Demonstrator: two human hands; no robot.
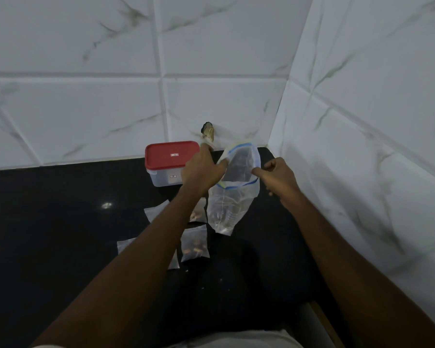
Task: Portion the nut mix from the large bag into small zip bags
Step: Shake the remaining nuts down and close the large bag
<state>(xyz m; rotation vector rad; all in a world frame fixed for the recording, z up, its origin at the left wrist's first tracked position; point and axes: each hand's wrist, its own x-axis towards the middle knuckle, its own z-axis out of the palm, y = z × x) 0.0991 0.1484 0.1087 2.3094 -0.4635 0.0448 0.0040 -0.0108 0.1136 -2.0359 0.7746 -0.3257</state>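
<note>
I hold the large clear zip bag [232, 204] with a blue zip strip up above the black counter [60, 222], its mouth spread wide. My left hand [202, 169] pinches the left side of the rim and my right hand [278, 175] pinches the right side. The bag looks nearly empty. Below it lie several small zip bags: one with nuts [195, 244] is in plain sight, another with nuts [199, 212] is partly hidden by my left forearm, and two flat ones [156, 212] [126, 246] lie further left.
A clear plastic box with a red lid [172, 162] stands at the back beside my left hand. White marble-look tiled walls [362, 121] close the corner behind and to the right. A small hole with a chipped edge [207, 130] marks the back wall.
</note>
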